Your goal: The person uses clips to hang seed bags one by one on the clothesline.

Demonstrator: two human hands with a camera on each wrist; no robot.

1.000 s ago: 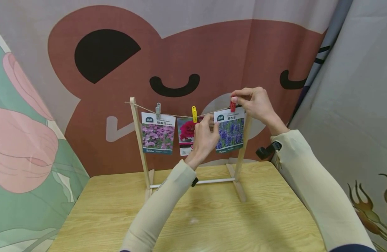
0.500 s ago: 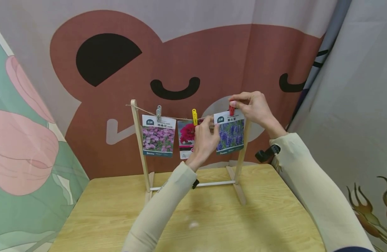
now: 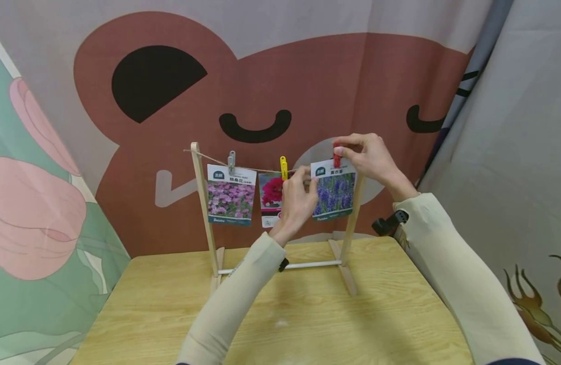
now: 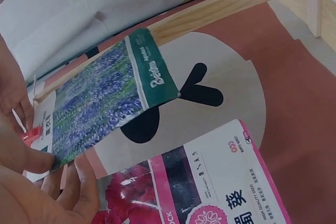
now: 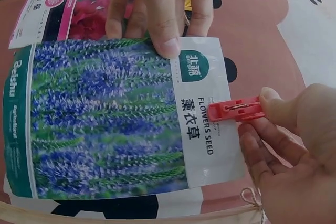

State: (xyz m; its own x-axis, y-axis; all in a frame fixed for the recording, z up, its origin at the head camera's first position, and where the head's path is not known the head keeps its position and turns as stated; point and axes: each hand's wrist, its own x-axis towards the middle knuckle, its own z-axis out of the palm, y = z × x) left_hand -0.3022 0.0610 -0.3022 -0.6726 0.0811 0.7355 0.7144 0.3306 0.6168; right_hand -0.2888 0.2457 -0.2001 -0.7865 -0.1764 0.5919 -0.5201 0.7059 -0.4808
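Note:
My right hand (image 3: 373,158) pinches the handle end of a red clothespin (image 5: 236,110), whose other end lies over the white top edge of a seed packet (image 5: 105,124) with purple-blue flower spikes. With thumb and fingers, my left hand (image 3: 298,198) holds that packet by its upper left edge. Left of it, a packet with deep pink flowers (image 3: 271,195) hangs from a yellow clothespin (image 3: 284,168), partly behind my left hand. A packet with light purple flowers (image 3: 231,197) hangs from a grey clothespin (image 3: 231,162). Whether the red clothespin grips the string cannot be seen.
A thin string (image 3: 257,168) runs between the posts of a wooden stand (image 3: 202,208). A white rod (image 3: 315,264) joins the posts low down, above the wood-grain table (image 3: 280,324). A printed curtain (image 3: 171,132) hangs close behind.
Both hands keep their hold on the packet and the red clothespin. The clothespin and packet shift only slightly, along with a small camera movement.

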